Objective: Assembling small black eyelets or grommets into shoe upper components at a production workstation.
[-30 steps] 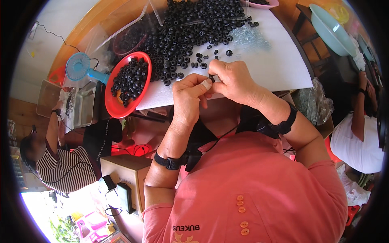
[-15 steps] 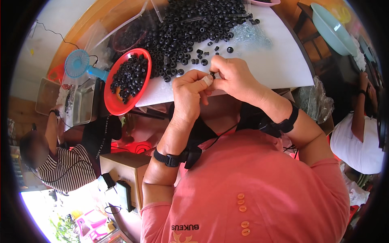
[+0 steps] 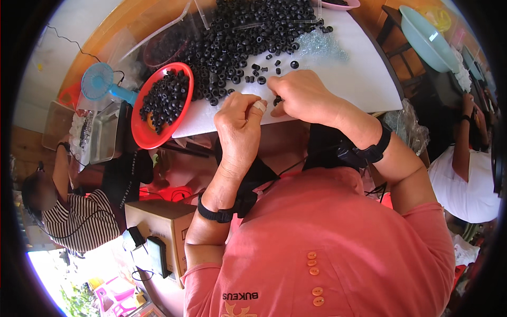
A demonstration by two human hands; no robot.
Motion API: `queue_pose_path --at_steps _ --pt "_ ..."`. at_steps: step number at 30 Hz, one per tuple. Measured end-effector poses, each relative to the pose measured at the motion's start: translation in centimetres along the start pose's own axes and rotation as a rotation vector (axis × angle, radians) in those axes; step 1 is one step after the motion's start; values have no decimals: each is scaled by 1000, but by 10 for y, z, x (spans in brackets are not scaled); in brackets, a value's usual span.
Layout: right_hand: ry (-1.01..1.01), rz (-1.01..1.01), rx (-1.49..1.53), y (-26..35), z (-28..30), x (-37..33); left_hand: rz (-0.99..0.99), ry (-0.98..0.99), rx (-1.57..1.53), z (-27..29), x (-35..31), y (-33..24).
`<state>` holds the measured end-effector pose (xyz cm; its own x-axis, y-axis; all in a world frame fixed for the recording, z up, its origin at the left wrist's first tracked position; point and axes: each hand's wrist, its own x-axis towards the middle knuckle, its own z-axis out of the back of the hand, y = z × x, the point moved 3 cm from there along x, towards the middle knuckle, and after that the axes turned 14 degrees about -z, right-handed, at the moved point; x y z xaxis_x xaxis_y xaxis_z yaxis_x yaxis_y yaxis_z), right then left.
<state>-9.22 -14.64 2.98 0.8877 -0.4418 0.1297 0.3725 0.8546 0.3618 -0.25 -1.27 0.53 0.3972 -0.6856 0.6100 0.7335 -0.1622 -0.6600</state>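
Observation:
My right hand (image 3: 303,96) pinches a small black ring-like part (image 3: 277,99) between thumb and fingers, over the front of the white table top. Beside it, a little apart on the left, is my left hand (image 3: 237,119), its fingers curled in and a pale wrap around one digit. Whether anything sits in the left hand's fingers is hidden. Just beyond both hands lie several loose black parts (image 3: 261,80), some round with a hole, some spool-shaped. They trail off from a large heap of the same black parts (image 3: 253,34).
A red bowl (image 3: 136,126) of black parts stands at the left, next to a blue fan (image 3: 97,82). Small clear pieces (image 3: 322,46) form a pile on the white table top (image 3: 364,79). One person (image 3: 82,216) sits at the left, another (image 3: 465,182) at the right.
My hands, which were together at the small black part, have separated. The left has drawn back slightly leftward; the right still has the part in its fingers.

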Motion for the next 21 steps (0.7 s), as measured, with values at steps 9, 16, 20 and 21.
queue_pose_path --at_steps 9,16,20,21 --pt "24 8 -67 11 -2 7 -359 120 117 -8 2 2" --pt "148 -171 205 -9 -1 18 -333 187 88 -8 6 7" --pt "258 -240 346 -14 -3 25 -346 256 93 -7 12 10" --pt "300 -281 356 -14 -2 25 -371 267 91 -7 13 10"
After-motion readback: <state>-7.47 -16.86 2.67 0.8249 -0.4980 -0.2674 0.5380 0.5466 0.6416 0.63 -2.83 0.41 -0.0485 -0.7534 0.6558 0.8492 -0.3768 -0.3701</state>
